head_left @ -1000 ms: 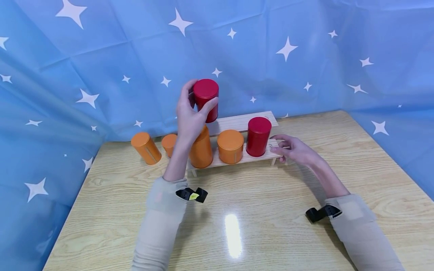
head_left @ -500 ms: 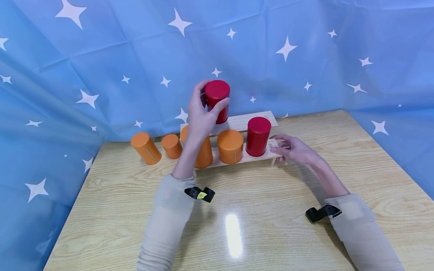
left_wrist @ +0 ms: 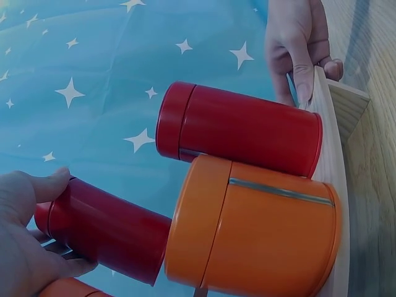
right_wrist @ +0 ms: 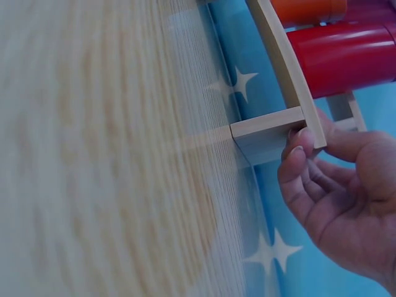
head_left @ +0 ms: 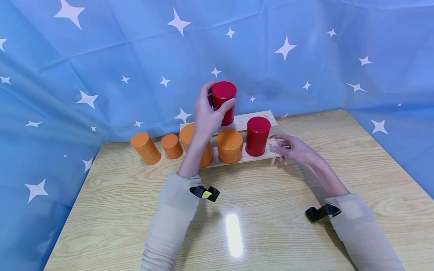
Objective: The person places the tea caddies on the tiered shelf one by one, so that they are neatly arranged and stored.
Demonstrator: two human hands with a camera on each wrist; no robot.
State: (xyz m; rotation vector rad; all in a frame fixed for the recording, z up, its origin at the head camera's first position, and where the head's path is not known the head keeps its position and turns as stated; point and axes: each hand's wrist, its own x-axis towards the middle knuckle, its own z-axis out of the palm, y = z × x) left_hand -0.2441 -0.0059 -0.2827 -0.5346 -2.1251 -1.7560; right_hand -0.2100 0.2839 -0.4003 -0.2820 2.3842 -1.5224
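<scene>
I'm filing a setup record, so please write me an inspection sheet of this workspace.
Surface: wood-grain tabletop with a glare patch.
Job's things: held red canister over the wooden upper board, contact unclear; standing red canister, wide orange canister and tall orange canister on the lower board.
Clutter: slim orange canister and small orange canister on the tabletop, beyond the boards' left end.
Hands: left hand holds the held red canister; right hand grips the lower board's right end.
Cables: nothing seen.
Surroundings: blue cloth with white stars behind and at both sides.
</scene>
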